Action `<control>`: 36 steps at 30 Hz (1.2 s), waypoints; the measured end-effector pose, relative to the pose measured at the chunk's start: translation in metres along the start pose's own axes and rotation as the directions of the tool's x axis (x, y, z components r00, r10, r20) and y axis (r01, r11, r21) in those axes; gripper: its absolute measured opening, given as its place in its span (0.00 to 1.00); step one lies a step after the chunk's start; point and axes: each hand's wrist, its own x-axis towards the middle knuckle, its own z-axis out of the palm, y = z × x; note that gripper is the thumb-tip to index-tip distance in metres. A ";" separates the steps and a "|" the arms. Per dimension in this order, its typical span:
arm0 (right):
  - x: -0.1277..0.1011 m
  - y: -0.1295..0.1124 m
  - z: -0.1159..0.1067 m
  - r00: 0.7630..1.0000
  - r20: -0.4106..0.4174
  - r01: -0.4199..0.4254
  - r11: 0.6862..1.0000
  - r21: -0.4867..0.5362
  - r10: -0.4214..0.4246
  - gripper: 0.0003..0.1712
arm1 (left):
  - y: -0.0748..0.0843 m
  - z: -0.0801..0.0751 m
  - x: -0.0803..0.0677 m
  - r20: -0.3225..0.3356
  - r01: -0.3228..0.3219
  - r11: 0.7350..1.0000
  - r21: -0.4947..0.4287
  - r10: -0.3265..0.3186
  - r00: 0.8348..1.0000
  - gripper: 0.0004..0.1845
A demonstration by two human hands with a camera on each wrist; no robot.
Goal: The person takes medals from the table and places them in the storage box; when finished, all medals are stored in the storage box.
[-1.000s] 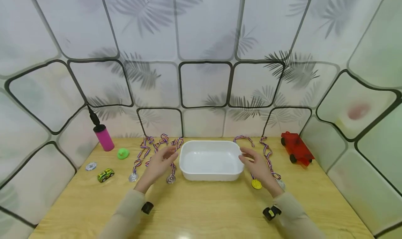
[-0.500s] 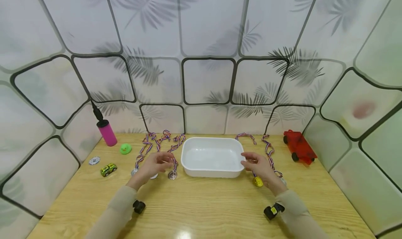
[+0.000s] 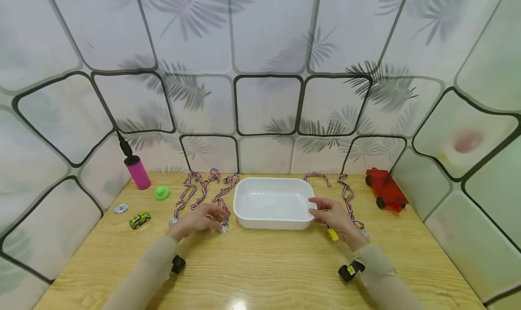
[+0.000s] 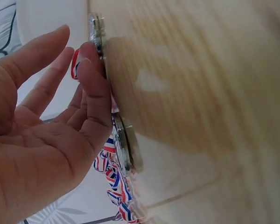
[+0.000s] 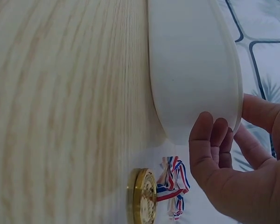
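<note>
The right hand (image 3: 333, 214) has its fingers loosely bent at the rim of the white tub (image 3: 273, 224), on the tub's right end; whether they pinch this rim, I cannot tell. The left hand (image 3: 199, 218) keeps a wide gap between thumb and fingers, and these curve low over the pale, grained wooden table (image 3: 260, 264), near a silver medal (image 3: 224, 228); I see nothing held there. The tub, smooth and round-cornered, stands between both hands. Just beside the right hand lies a gold medal (image 5: 149, 198) with striped ribbon (image 5: 171, 192); farther out is a shiny red car (image 3: 384, 190). Outward from the left hand are a rounded green duck (image 3: 161, 193), a small car (image 3: 140, 220), a flat chip (image 3: 121, 208) and a pink cylindrical pump (image 3: 137, 173).
</note>
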 end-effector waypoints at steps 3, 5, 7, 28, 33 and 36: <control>0.000 0.000 0.000 1.000 0.001 -0.002 1.000 0.001 0.002 0.28 | 0.001 0.002 0.003 0.000 0.004 0.999 0.042 -0.004 1.000 0.20; -0.001 -0.001 0.001 1.000 0.005 -0.001 1.000 0.002 0.001 0.28 | 0.001 0.004 0.005 -0.001 0.003 0.996 0.087 -0.003 1.000 0.21; -0.001 -0.001 0.001 1.000 0.008 0.001 1.000 0.002 -0.001 0.28 | 0.002 0.006 0.007 0.005 -0.009 0.989 0.146 0.009 1.000 0.21; 0.000 -0.002 0.001 1.000 -0.005 -0.007 1.000 0.015 0.007 0.27 | 0.003 0.007 0.013 0.063 -0.118 0.965 0.235 0.106 0.992 0.18; -0.001 -0.003 0.001 1.000 -0.004 -0.007 1.000 0.010 0.007 0.27 | 0.002 0.005 0.012 0.053 -0.139 0.957 0.254 0.129 0.990 0.18; -0.001 -0.003 0.001 1.000 -0.003 -0.008 1.000 0.009 0.008 0.27 | 0.000 0.003 0.012 0.059 -0.147 0.954 0.260 0.136 0.989 0.18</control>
